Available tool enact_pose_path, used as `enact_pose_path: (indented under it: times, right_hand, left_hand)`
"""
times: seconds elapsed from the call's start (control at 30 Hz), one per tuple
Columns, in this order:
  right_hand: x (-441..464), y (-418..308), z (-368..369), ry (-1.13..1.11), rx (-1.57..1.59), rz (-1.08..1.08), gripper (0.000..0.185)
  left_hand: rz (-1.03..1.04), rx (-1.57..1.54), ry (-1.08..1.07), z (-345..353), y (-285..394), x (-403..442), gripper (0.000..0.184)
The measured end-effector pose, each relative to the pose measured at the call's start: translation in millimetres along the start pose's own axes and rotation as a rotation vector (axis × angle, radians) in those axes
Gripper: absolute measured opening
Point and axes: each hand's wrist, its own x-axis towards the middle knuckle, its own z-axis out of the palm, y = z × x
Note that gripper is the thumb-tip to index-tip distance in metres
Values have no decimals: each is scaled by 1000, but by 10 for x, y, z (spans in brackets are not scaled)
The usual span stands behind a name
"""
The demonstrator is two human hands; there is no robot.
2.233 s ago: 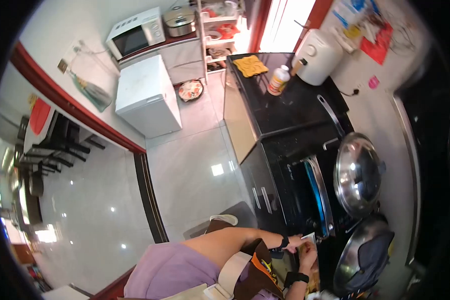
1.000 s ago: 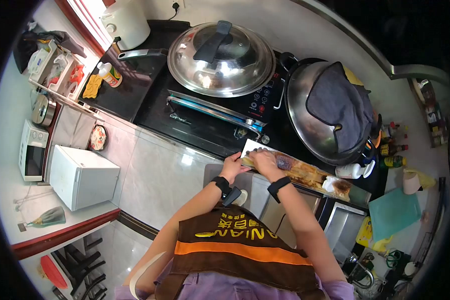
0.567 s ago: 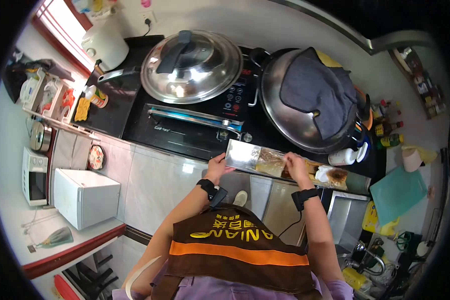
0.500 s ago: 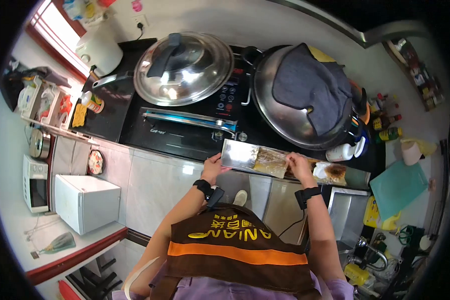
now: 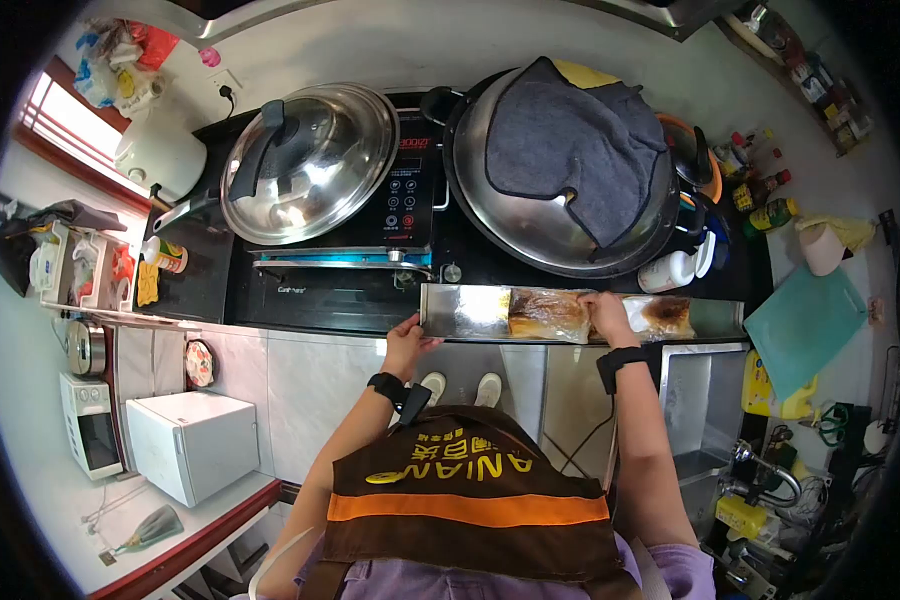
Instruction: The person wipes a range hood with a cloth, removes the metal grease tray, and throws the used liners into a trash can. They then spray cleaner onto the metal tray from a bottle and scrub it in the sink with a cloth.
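Left hand [image 5: 407, 350] grips long silver metal tray [image 5: 455, 322] at 9 o'clock, right hand [image 5: 608, 318] pinching plastic-wrapped brown slab [image 5: 548, 314] at 3 o'clock.

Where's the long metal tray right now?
In the head view, the long metal tray lies along the black counter's front edge, left hand at its left end, right hand near its middle, white pump bottle just behind.

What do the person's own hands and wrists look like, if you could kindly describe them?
Both the left hand and right hand are gloveless. Each wrist wears a black band: the left band has a dark boxy piece beside it; a thin dark cable hangs by the right band.
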Motion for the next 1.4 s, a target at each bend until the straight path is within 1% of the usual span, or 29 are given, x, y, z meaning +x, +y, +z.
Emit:
enact_pose_path:
  times: [0.03, 0.1, 0.13, 0.2, 0.23, 0.27, 0.3, 0.33, 0.37, 0.43, 0.47, 0.53, 0.57, 0.63, 0.67, 0.73, 0.77, 0.83, 0.93, 0.97, 1.03, 1.07, 1.1, 1.17, 1.23, 1.27, 1.33, 1.37, 1.4]
  right_hand:
    - [-32, -112, -95, -1, 0, 1, 20]
    - [-135, -390, -340, 381, -179, 165, 21]
    - [-169, -547, -427, 435, -191, 158, 19]
    - [-231, -1023, -425, 390, -157, 27, 18]
    - [-226, -1166, -224, 334, -100, -48, 21]
    - [-257, -1429, -66, 190, -269, 20, 26]
    - [-282, -1755, 39, 92, -294, 124, 31]
    - [-288, -1810, 226, 164, -245, -72, 30]
    - [-239, -1876, 381, 163, -244, -72, 30]
    - [-143, -2074, 556, 132, -115, -187, 30]
    - [-138, -2118, 616, 124, -109, -188, 30]
    - [-98, -2244, 519, -106, -82, -196, 24]
    - [-48, -2237, 541, -108, -84, -194, 24]
    - [96, -2221, 575, -258, -79, -270, 20]
    - [171, -2211, 580, -258, -82, -273, 20]
    - [288, -2224, 553, -402, -45, -277, 17]
    - [305, -2217, 615, -405, -46, -279, 17]
    - [334, -2211, 734, -318, -151, -398, 13]
    - [322, -2196, 755, -350, -191, -488, 14]
    - [306, -2191, 734, -346, -194, -487, 14]
    - [251, -2137, 675, -168, -206, -356, 15]
    - [233, -2079, 625, -149, -187, -279, 15]
    - [181, -2023, 543, -150, -188, -282, 15]
    - [40, -1861, 380, 96, -46, -54, 16]
    - [-93, -1533, 346, 219, 186, 52, 16]
    - [-171, -1360, 327, 222, 186, 55, 16]
    - [-310, -1083, 276, 412, 284, 196, 15]
    - [-363, -995, 266, 416, 286, 202, 15]
    - [-414, -942, 237, 402, 302, 280, 14]
  left_hand:
    - [5, -4, -3, -7, -1, -3, 39]
    - [9, 2, 3, -9, -7, -24, 38]
    - [16, 6, 8, 0, -4, -32, 38]
    - [12, -11, 9, 15, 0, -53, 38]
    - [13, -26, 8, 16, -5, -59, 38]
    - [6, -26, 6, 8, -28, -55, 38]
    - [22, -4, 4, -4, -48, -45, 38]
    - [40, 18, 4, -17, -55, -38, 37]
    - [39, 19, 5, -17, -50, -39, 37]
    - [39, 9, -10, -5, -41, -39, 38]
    - [34, 11, -2, -14, -45, -38, 38]
    - [-5, -22, 16, -19, -61, 8, 38]
    - [-8, -24, 15, -25, -70, -3, 38]
    - [24, -43, -16, -22, -68, -2, 38]
    - [25, -47, -15, -24, -64, -4, 38]
    - [13, -19, 11, -2, -30, -30, 40]
    - [13, -22, 14, 4, -27, -37, 40]
    - [13, -13, 29, 9, -24, -35, 38]
    - [48, -3, 18, -61, -153, 47, 37]
    - [51, -4, 15, -81, -187, 82, 37]
    - [50, 0, 16, -53, -160, 57, 36]
    - [52, -3, 17, -44, -146, 53, 36]
    - [44, 1, 32, -38, -136, 53, 35]
    - [38, 3, 48, -25, -118, 54, 34]
    - [57, -22, 56, -11, -119, 51, 33]
    - [57, -21, 52, -4, -116, 51, 33]
    - [37, 18, 82, -14, -124, 73, 34]
    - [36, 24, 76, -12, -128, 73, 34]
    - [41, 26, 75, -3, -122, 63, 33]
